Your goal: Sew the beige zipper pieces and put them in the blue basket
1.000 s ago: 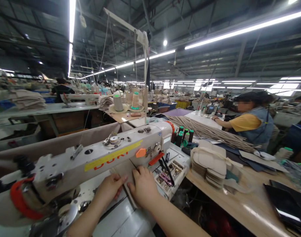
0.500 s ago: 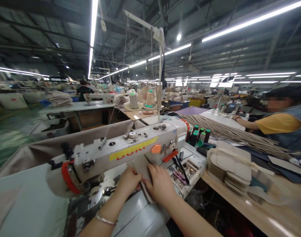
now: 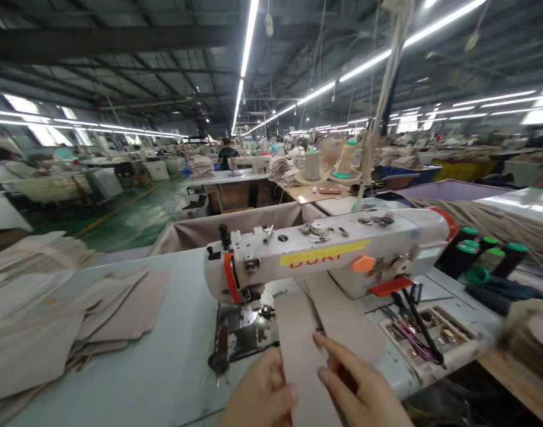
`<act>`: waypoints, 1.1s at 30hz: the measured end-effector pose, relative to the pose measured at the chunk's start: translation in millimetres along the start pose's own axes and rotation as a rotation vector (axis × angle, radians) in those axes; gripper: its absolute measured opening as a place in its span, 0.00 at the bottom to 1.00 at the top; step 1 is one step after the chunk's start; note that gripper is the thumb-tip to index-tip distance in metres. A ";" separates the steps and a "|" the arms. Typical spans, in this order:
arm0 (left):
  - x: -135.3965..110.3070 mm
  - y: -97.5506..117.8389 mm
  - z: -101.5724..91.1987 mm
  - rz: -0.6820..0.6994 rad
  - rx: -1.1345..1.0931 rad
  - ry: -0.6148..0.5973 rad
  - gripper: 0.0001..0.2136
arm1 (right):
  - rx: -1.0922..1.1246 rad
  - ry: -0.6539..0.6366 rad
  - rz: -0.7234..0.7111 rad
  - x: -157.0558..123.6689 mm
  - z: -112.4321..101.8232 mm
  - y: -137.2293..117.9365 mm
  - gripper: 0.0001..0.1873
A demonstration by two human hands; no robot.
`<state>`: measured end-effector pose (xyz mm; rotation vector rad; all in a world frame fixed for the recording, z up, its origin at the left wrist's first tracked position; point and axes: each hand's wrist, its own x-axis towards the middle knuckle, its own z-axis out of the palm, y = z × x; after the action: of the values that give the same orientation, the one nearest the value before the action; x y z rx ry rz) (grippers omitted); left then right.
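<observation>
A beige fabric piece [image 3: 295, 332] lies flat on the sewing machine's table, its far end under the arm of the white sewing machine [image 3: 253, 261]. My left hand [image 3: 260, 394] pinches its left edge, thumb on top. On the opposite edge is my right hand [image 3: 364, 388], fingers bent and closed on the fabric, with the index fingertip along the edge. A second beige fabric piece [image 3: 349, 317] lies beside it to the right, partly beneath the machine arm. The needle area [image 3: 253, 299] is left of both pieces, with a metal plate [image 3: 240, 332] below.
Stacked beige fabric pieces [image 3: 115, 314] cover the table's left side. To the right are a parts tray [image 3: 453, 323] with scissors and metal bits, several dark thread spools [image 3: 464, 249] and another beige stack [image 3: 533, 338]. Thread cones [image 3: 312, 165] stand behind the machine.
My view has swung left, bringing the left fabric stacks into sight. The fabric now lies flatter and nearer me, two pieces show side by side, and my hands have moved apart.
</observation>
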<state>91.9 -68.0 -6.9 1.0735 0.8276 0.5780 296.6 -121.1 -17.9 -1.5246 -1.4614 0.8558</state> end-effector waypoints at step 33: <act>-5.8 24.1 -105.2 0.438 1.438 0.256 0.19 | -0.676 -0.255 -0.361 41.9 96.3 -18.8 0.27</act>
<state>2.1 -7.9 -7.7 2.5727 1.2659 0.4332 205.5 -69.3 -38.0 -1.5654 -2.2889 0.3518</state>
